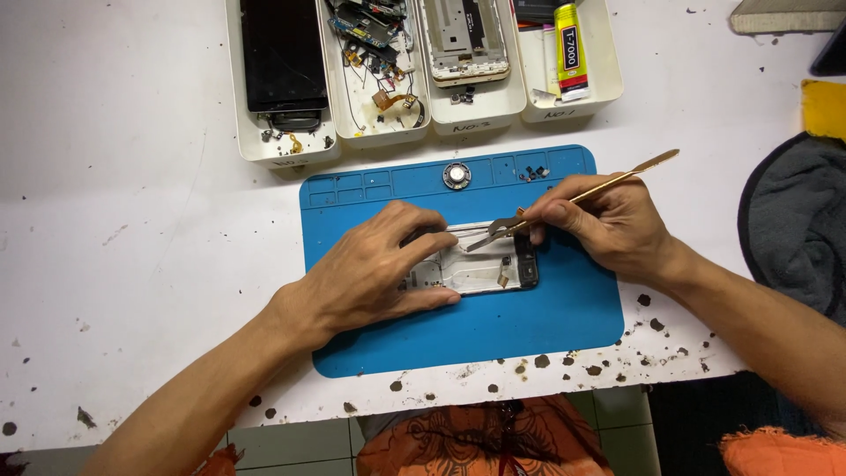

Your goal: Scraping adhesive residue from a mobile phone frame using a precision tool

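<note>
An opened phone body (pixel 480 267) lies flat on the blue work mat (pixel 538 322), its white inner frame facing up. My left hand (pixel 374 269) presses down on the phone's left half, fingers spread over it. My right hand (pixel 608 220) pinches a thin gold metal pry tool (pixel 617 179) like a pen. The tool's lower tip rests on the phone's upper edge near the middle, and its flat upper end points up and right.
Several white trays stand along the back: one with a black screen panel (pixel 282 53), one with loose boards and cables (pixel 374 53), one with a phone frame (pixel 464 40), one with a yellow glue tube (pixel 570 48). A round speaker part (pixel 456 174) and small screws (pixel 535 173) lie on the mat's top strip. Grey cloth (pixel 797 229) lies right.
</note>
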